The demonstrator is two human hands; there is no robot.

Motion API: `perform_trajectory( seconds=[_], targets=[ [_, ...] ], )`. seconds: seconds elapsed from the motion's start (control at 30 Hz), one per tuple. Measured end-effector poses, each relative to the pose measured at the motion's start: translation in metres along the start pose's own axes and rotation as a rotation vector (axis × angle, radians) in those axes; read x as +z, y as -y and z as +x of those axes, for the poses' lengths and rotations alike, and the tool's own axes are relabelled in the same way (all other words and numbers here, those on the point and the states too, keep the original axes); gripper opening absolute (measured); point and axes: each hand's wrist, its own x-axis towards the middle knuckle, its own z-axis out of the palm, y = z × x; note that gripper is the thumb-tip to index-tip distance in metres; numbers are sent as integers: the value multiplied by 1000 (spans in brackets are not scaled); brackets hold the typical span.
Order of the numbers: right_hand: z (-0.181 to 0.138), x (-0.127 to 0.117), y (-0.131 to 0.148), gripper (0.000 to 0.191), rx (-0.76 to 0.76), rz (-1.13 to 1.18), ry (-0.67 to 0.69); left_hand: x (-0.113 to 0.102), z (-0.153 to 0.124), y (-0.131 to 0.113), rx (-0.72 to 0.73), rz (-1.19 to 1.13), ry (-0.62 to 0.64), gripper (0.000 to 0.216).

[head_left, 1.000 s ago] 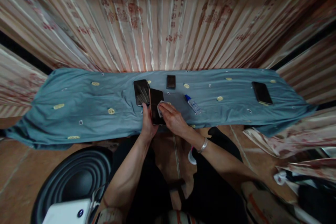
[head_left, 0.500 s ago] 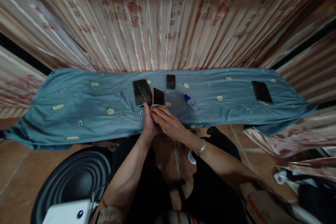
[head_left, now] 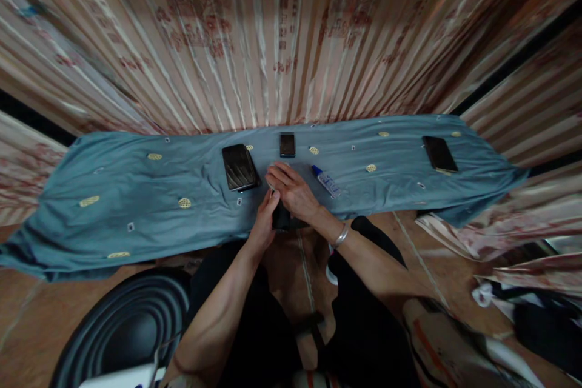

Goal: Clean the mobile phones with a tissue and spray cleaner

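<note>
Near the front edge of the cloth-covered table, my left hand (head_left: 264, 218) is closed around a dark phone (head_left: 280, 217), thumb along its side. My right hand (head_left: 295, 194) lies over the far end of this phone with bent fingers, hiding much of it. Something pale shows at the right fingertips, too small to name. Just left of my hands rests a black, glossy tablet-like device (head_left: 239, 168). Beyond them lies a small dark rectangular device (head_left: 287, 145). A clear bottle with a blue cap (head_left: 326, 181) lies on its side to the right.
Blue-green cloth with yellow pineapple prints (head_left: 182, 176) covers the long table. Another dark phone-like slab (head_left: 439, 154) lies toward its right end. Behind hangs a pleated curtain (head_left: 254, 42). A black ringed round object (head_left: 131, 327) stands on the floor at lower left.
The phone has tipped and come closer to me, its near end now showing below my hands. My right hand has moved up over its far end. The view has shifted slightly.
</note>
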Motion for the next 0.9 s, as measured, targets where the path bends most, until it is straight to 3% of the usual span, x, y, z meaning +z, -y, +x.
perform_trajectory(
  seconds=[0.13, 0.3, 0.6, 0.77, 0.9],
  targets=[
    [5, 1, -14, 38, 26, 10, 13, 0, -6, -1, -95, 70, -16, 46],
    [11, 2, -18, 37, 123, 21, -14, -2, -11, -5, -159, 102, -33, 50],
    [11, 2, -24, 45, 350, 171, -2, -7, -19, -12, -145, 106, 9, 50],
    [12, 5, -31, 35, 550, 446, -125, -10, -20, -18, -144, 53, 39, 50],
    [16, 10, -30, 20, 820, 885, -300, -6, -19, -16, -179, -44, 41, 44]
  ],
)
